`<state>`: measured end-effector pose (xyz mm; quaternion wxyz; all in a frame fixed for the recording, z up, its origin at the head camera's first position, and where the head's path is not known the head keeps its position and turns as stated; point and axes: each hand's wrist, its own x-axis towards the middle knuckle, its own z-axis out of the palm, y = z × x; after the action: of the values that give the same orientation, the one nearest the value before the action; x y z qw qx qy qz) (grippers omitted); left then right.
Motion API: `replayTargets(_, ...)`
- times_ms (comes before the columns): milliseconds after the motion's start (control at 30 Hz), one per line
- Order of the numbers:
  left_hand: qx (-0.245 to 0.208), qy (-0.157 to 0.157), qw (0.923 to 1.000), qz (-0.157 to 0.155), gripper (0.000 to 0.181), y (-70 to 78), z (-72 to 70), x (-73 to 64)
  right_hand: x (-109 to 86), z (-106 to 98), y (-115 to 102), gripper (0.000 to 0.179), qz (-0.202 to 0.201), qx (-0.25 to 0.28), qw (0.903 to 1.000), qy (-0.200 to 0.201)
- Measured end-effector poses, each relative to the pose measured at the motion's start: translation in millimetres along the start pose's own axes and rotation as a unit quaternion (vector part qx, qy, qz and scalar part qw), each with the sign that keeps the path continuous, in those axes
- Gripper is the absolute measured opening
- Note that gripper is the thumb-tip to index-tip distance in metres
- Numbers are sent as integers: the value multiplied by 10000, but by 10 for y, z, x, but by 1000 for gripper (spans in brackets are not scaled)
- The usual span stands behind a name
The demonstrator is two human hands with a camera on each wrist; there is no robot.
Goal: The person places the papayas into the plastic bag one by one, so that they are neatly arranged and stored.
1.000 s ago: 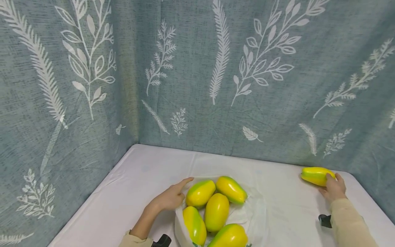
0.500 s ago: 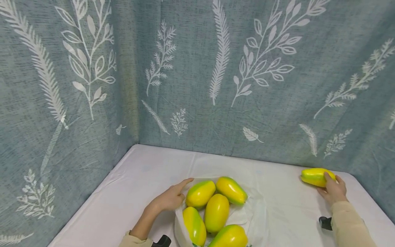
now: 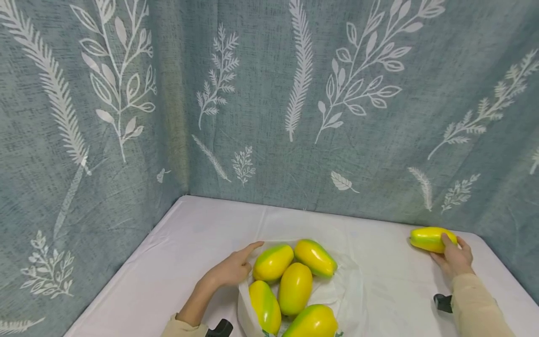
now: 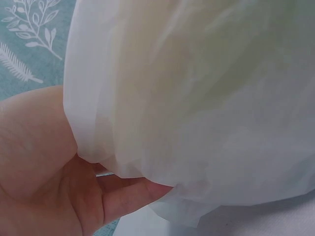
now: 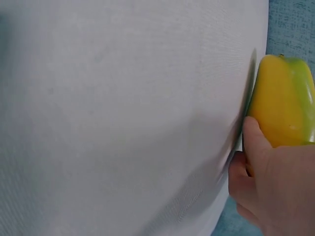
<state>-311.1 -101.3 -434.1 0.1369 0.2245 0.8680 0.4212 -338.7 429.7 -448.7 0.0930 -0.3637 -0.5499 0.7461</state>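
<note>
A white plastic bag (image 3: 351, 290) stands with its mouth spread at the front middle of the table, several yellow-green papayas inside. My left hand (image 3: 229, 271) holds the bag's left side, index finger stretched along the rim. Close up in the left wrist view, the thin bag (image 4: 206, 132) covers part of that hand (image 4: 54, 182). At the far right corner, my right hand (image 3: 456, 256) grips another papaya (image 3: 429, 239) by its right end. The right wrist view has this papaya (image 5: 283, 103) with the hand (image 5: 275, 187) round its lower end; some fingers are hidden.
A white cloth (image 3: 391, 276) covers the table. Blue-grey curtains (image 3: 269, 107) with white leaf prints hang along the left, back and right edges. Among the papayas in the bag, one (image 3: 296, 288) lies in the middle and one (image 3: 313, 322) is cut off by the bottom of the view.
My right hand has shifted very slightly on the papaya, its thumb lying a little farther left over it. The left hand and the bag stay put.
</note>
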Motion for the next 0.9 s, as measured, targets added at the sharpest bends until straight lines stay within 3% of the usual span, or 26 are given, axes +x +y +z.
replayTargets(333,15,-25,10000,-63,59,10,2,9,-20,-8,-90,79,-3,463,9989,-115)
replayTargets(700,114,139,9998,-11,60,2,15,-4,-114,10,-121,83,-89,465,9975,-530)
replayTargets(900,144,153,9998,-3,59,19,24,-3,-210,18,-85,84,-259,128,9959,-856)
